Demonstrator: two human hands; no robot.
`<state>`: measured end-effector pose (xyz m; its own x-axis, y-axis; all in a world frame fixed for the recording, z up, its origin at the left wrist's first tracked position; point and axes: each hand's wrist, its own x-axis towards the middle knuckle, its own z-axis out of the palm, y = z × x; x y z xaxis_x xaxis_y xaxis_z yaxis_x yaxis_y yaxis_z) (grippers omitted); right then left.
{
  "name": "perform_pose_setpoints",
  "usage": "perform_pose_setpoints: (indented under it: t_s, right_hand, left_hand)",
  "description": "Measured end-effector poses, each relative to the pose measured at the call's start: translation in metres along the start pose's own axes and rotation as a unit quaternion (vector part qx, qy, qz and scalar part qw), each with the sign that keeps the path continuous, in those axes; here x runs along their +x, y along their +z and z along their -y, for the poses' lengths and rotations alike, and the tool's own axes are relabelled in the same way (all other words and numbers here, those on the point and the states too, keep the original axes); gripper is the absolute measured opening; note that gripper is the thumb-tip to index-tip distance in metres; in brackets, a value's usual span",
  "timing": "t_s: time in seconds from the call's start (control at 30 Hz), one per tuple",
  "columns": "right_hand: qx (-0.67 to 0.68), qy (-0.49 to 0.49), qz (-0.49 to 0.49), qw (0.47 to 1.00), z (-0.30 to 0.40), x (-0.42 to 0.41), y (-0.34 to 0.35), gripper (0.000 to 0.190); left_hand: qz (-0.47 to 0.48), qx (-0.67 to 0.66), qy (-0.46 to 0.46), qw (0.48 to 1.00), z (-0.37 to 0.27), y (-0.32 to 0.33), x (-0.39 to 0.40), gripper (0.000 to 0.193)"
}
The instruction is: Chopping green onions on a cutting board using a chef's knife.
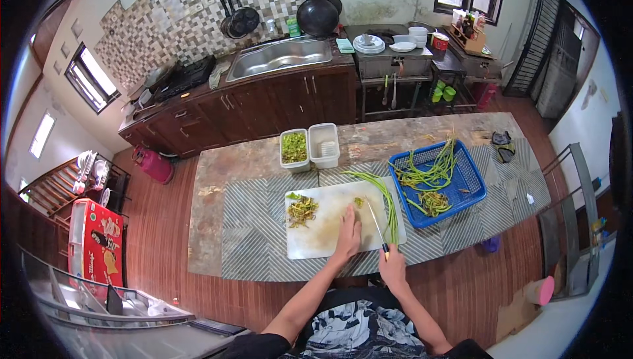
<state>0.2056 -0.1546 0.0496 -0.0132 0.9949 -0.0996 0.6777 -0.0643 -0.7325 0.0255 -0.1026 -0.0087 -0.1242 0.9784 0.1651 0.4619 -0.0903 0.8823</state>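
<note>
My right hand grips the handle of a kitchen knife, its blade pointing away over a white cutting board. My left hand rests on the board left of the blade, fingers extended and close together, with no held item visible. Just beyond its fingertips lies a small bit of cut greens. Long green vegetable stems lie along the board's right side, beside the knife. A pile of yellowish-brown trimmings sits at the board's left end. A blue plastic basket at right holds more stems and trimmings.
Beyond the board stand a plastic container of chopped greens and an empty plastic container. A dark object lies at the table's far right. Across the floor is a counter with a steel sink. A red chest freezer stands at left.
</note>
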Motion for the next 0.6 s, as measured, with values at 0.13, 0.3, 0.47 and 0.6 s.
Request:
perform_pose_setpoints:
  t_s: [0.13,0.3,0.47,0.6]
  right_hand:
    - [0.003,-0.001,0.010,1.000,0.001,-0.003,0.001,0.027]
    - [-0.001,-0.019,0.006,1.000,0.001,-0.004,0.005,0.027]
    - [-0.008,-0.047,-0.005,0.999,0.011,-0.005,0.002,0.027]
    - [0.022,-0.021,0.032,0.999,0.018,-0.005,0.001,0.026]
  left_hand:
    - [-0.100,0.066,-0.004,0.993,0.002,-0.022,-0.013,0.063]
    - [-0.225,0.049,-0.029,0.973,0.000,-0.069,-0.040,0.044]
    - [-0.281,0.125,-0.060,0.949,0.015,-0.099,-0.065,0.025]
    - [-0.322,0.168,-0.096,0.927,0.018,-0.118,-0.068,0.025]
